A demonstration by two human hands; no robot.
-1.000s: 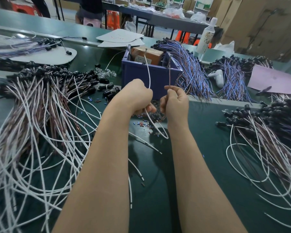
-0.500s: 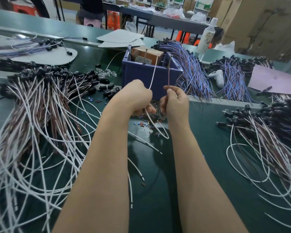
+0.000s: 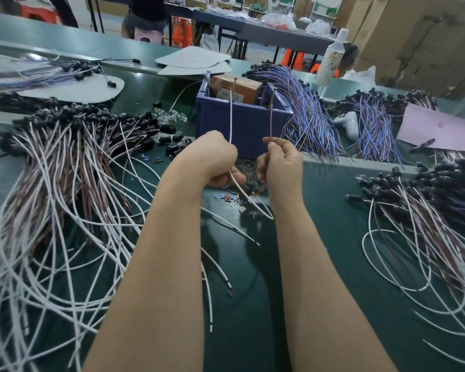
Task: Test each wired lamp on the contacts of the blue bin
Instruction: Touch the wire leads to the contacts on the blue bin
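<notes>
White lead [image 3: 231, 116] upright in left hand [image 3: 212, 157], brown lead [image 3: 271, 116] upright in right hand [image 3: 281, 165], each pinched, tips toward blue bin [image 3: 215, 119]

One head-worn view (wide-angle, its edges bowed) looks forward and down along both forearms, close over the left hand [image 3: 212, 159] and right hand [image 3: 282, 165], onto the desk [image 3: 341, 210]. The blue bin [image 3: 242, 124] sits just beyond, and the far room seems slightly soft.

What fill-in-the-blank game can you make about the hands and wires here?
The left hand grips a wire coloured ____.
The brown wire is pinched by the right hand, not the ____ one.
Both wires point up to the ____ bin.
Missing words: white; left; blue.
</notes>
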